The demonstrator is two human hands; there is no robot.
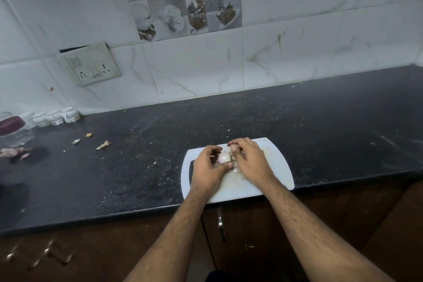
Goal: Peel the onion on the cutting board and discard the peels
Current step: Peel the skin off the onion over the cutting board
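Note:
A small pale onion (224, 157) is held just above the white cutting board (278, 162) near the counter's front edge. My left hand (208, 165) grips it from the left, thumb under it. My right hand (248, 158) is curled against its right side, fingertips pinching at the top where a bit of skin (229, 145) shows. Small scraps of peel (234, 170) lie on the board beneath the hands.
The dark counter (137, 155) carries loose peel bits (103, 145) to the left and a pile of pinkish skins (12, 152) at the far left. A glass jar (13, 130) and white cups (55, 117) stand by the wall. A cabinet handle (220, 228) is below.

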